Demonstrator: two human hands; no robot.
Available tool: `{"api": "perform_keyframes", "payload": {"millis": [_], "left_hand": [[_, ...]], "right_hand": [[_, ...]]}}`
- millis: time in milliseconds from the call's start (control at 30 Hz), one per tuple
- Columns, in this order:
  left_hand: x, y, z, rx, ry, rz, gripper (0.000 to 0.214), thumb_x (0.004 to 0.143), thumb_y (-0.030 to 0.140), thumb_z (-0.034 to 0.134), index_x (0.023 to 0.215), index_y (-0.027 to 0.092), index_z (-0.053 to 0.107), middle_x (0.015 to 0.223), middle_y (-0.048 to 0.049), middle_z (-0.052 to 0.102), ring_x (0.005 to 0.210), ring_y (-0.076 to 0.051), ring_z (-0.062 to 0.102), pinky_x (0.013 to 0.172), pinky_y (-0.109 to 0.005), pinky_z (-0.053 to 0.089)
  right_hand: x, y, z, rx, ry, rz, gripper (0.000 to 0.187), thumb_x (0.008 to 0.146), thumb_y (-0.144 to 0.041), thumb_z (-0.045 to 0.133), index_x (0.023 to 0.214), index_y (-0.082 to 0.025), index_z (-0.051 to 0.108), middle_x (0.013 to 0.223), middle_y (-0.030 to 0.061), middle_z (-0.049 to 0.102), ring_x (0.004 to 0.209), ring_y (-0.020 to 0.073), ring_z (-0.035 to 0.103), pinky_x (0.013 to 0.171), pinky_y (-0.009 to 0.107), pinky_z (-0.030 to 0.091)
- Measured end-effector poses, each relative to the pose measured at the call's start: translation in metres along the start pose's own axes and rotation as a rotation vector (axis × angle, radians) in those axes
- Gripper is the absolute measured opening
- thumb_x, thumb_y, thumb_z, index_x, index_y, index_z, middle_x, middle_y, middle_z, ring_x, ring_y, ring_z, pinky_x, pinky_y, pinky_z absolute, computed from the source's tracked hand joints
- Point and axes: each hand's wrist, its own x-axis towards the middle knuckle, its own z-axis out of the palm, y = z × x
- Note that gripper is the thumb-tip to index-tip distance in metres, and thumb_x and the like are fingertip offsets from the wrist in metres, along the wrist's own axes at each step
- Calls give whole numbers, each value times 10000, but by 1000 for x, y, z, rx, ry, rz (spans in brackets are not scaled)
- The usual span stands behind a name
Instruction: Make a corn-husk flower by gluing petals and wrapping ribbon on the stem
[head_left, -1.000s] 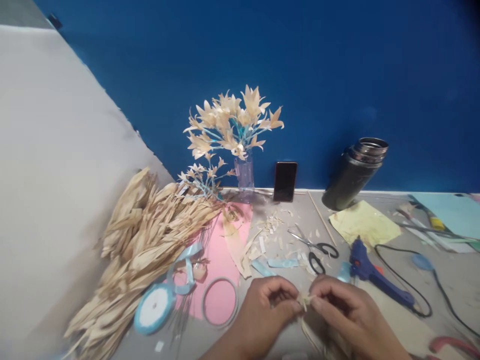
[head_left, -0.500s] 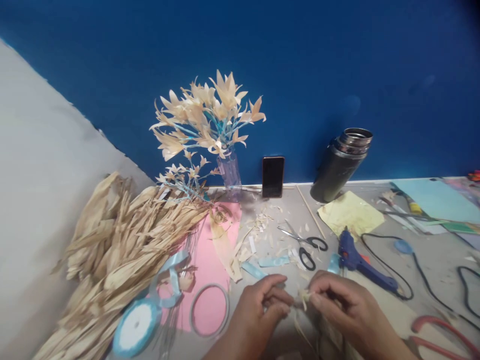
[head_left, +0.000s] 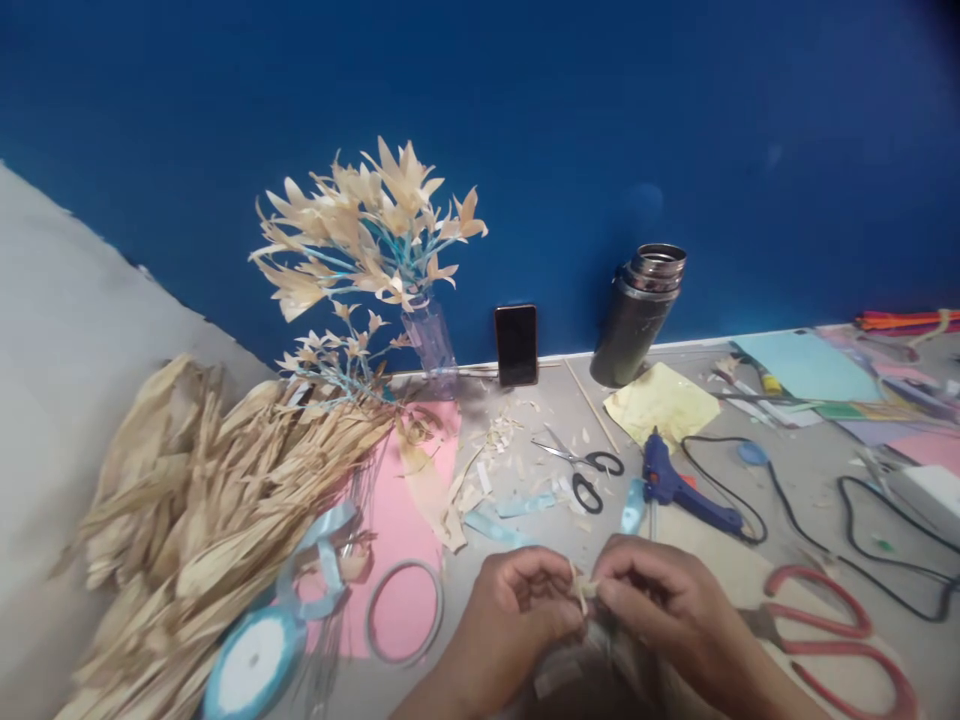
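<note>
— Saw the hands?
— Found them close together at the near edge of the worktop (head_left: 806, 500): left hand (head_left: 517, 605) and right hand (head_left: 664, 600), fingertips nearly meeting, both pinched on a small pale husk piece (head_left: 581, 590).
— Held where?
— Between the two sets of fingertips, low over the worktop; could not tell whether touching it.
— Noted anything near?
— Spotted black-handled scissors (head_left: 581, 470) and a blue glue gun (head_left: 679, 485) just beyond the hands. Also red-handled scissors (head_left: 840, 640) to the right, and a ribbon spool (head_left: 251, 665) and a heap of dried husks (head_left: 202, 490) to the left. Saw a vase of husk flowers (head_left: 375, 230), a phone (head_left: 516, 344) and a flask (head_left: 636, 314) against the blue wall.
</note>
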Motion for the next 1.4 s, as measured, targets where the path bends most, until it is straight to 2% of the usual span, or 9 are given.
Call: {"api": "perform_keyframes", "payload": {"millis": [100,267,533,700,833,967,1067,1267,1400], "left_hand": [[-2,2,3,-30,3,-48,290,638,368,837,642,128,673,585,-60,681,556,-157,600,615,-284,482],[-4,1,-1,-4,16,-29,285,619,350,856,711,110,733,650,-90,726,568,-168,630,611,-283,497],[-3,-1,-6,56,65,21,132,666,254,769,622,142,714,572,-53,704,524,-157,620,573,-262,497],[2,2,-7,76,145,83,125,659,249,739,595,149,699,525,-31,661,503,-135,580,543,-239,472],[5,0,-5,78,145,67,132,655,248,730,588,145,680,542,-45,676,502,-131,571,542,-240,464],[7,-10,-7,63,172,56,153,658,266,745,612,140,670,578,-59,697,499,-128,572,538,-241,451],[10,-19,-13,54,192,63,205,665,311,772,636,139,664,582,-63,698,495,-131,571,533,-246,450],[15,-29,-20,39,222,73,266,665,371,788,657,133,668,584,-66,701,473,-122,560,518,-240,437],[16,-25,-19,42,224,49,283,658,387,791,650,137,660,580,-63,697,469,-121,555,517,-243,436]], "right_hand": [[-2,-2,8,57,-24,35,240,858,-327,586,696,-192,701,645,9,679,603,150,601,585,222,455],[-2,-2,5,68,-63,73,246,858,-333,573,706,-188,700,662,14,682,616,153,594,588,228,446],[2,0,-2,-68,-46,46,258,863,-354,560,726,-198,712,623,4,655,581,156,576,538,234,433],[44,5,-48,-415,66,-23,269,935,-365,496,858,-217,706,834,40,747,763,204,662,695,285,474],[99,15,-70,-855,-53,48,251,950,-266,475,880,-206,708,923,59,753,850,217,663,723,287,426],[140,28,-64,-946,-148,44,254,918,-208,515,1053,-221,729,1089,72,737,944,221,668,731,265,412],[155,35,-57,-1017,-208,53,290,902,-175,509,1082,-213,735,1093,98,726,929,228,676,712,270,404],[163,40,-55,-1097,-275,81,210,850,-161,552,937,-201,739,1018,100,739,880,235,686,663,275,381],[158,36,-57,-1125,-259,115,215,889,-162,510,934,-171,721,963,122,748,858,246,695,656,282,380]]}}
